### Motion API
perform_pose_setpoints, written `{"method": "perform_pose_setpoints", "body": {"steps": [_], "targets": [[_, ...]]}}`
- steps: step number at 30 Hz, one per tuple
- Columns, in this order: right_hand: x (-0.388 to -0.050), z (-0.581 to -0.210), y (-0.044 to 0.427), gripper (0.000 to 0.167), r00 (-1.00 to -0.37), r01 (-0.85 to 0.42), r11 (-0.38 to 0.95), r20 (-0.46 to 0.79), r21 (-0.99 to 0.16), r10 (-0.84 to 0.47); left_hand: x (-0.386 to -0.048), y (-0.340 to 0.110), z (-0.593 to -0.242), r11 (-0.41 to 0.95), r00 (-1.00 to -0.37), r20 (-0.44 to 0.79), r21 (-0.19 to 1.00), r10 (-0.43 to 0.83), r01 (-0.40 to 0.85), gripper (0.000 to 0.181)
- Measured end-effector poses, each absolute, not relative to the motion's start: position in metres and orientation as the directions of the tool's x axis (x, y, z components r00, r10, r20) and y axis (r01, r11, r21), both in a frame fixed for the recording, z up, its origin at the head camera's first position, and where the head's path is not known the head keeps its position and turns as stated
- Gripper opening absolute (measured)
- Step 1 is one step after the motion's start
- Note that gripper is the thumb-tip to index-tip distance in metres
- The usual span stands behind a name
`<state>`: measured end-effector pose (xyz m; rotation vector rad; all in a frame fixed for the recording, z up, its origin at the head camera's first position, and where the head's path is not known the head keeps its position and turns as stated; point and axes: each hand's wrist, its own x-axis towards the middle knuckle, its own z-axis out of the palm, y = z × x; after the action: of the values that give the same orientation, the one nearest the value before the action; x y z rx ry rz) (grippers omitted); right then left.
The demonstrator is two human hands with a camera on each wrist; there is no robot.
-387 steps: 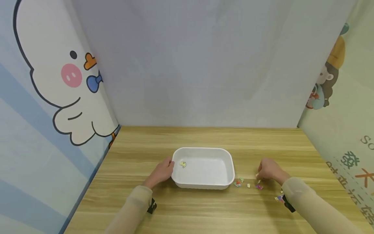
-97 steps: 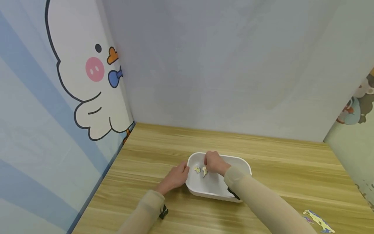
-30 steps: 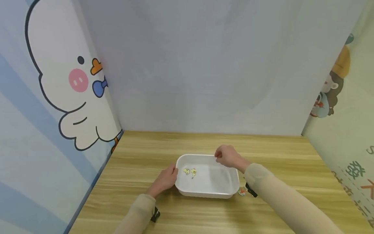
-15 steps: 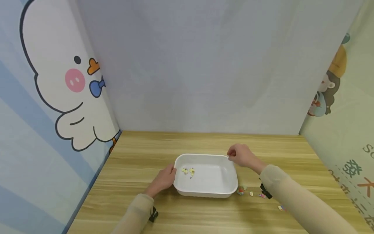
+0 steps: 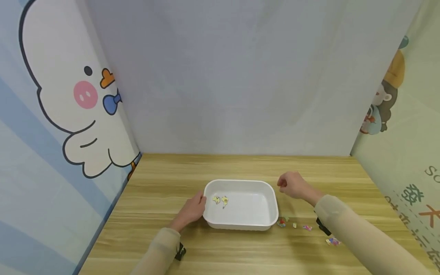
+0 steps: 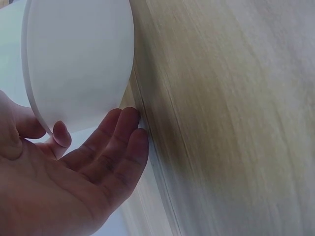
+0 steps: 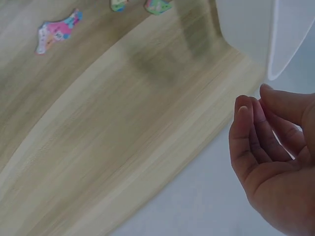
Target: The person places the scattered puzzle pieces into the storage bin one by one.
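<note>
The left hand (image 5: pixel 190 209) holds the left end of the white tub (image 5: pixel 237 226), with its thumb and a finger pinching the rim and the other fingers against the outside. The right hand (image 5: pixel 293 185) is up off the table (image 5: pixel 213 252), just past the right end of the tub. Its fingers are loosely bent, and I can see nothing in them.

A row of small flat pieces lies on the table, starting just beside the tub's near right corner. First come a red piece (image 5: pixel 281 222) and a green piece (image 5: pixel 287 219), then a tiny yellow piece (image 5: pixel 294 225), a pink piece (image 5: pixel 307 227) and a bright bunch (image 5: pixel 332 241) farthest from the tub. From the right fingers, the row lies down toward the person. The pink piece's long side runs nearly the same way as the tub's long side. The right hand is the nearer one. Two yellow pieces (image 5: pixel 225 201) lie inside the tub, near its left end.

Far right of the tub, the wall cloth (image 5: pixel 388 168) says "so" and "發"; the other signs are hard to read.
</note>
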<state>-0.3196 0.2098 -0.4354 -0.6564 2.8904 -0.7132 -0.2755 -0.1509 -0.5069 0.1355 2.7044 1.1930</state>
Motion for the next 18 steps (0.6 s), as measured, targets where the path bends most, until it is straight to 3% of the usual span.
{"method": "perform_pose_setpoints", "body": {"steps": [7,14,18], "targets": [[-0.313,-0.447,0.219,0.009,-0.892,-0.400,0.811,-0.022,-0.427,-0.452,-0.274,-0.152,-0.506,0.672,-0.980,-0.122,0.741,0.160,0.018,0.017],[-0.304,-0.452,0.221,0.016,-0.888,-0.353,0.806,-0.103,-0.475,-0.449,-0.273,-0.151,-0.507,0.678,-0.981,-0.128,0.735,0.146,0.005,0.018],[-0.299,-0.456,0.223,0.018,-0.852,-0.398,0.792,-0.134,-0.463,-0.506,-0.274,-0.150,-0.507,0.683,-0.980,-0.131,0.731,0.147,0.004,0.018]]}}
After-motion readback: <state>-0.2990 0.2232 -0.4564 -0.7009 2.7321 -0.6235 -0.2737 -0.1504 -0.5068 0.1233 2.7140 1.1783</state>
